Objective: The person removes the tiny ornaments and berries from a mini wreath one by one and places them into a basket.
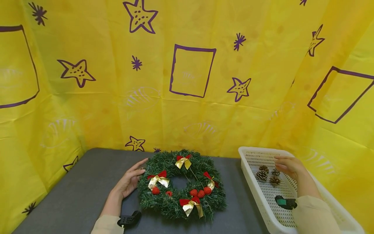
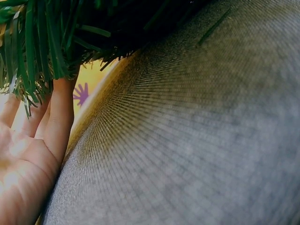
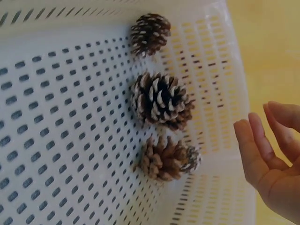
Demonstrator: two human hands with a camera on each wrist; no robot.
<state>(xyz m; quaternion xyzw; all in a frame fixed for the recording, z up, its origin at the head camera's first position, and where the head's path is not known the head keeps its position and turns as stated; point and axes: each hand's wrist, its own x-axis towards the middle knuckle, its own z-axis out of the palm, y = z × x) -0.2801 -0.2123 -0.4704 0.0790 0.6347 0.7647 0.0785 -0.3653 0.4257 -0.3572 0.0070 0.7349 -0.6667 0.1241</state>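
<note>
A green wreath (image 1: 182,156) with red and gold bows and red berries lies on the dark table. At its left edge is my left hand (image 1: 130,182), palm toward it, with lightly bent fingers touching the greenery. In the left wrist view the fingertips (image 2: 63,101) disappear under the green strands. My right hand (image 1: 293,169) is over the white basket (image 1: 254,191), its fingers relaxed and nothing between them. Several pine cones (image 1: 263,174) sit in the basket's far part. The right wrist view shows one pine cone (image 3: 161,101) with pale scale tips, apart from the fingers.
A grey cloth-covered table (image 1: 96,175) carries the wreath and basket. Yellow curtain (image 1: 201,110) with purple starfish and frames surrounds the back and both sides. The basket's perforated walls rise at the right of the table.
</note>
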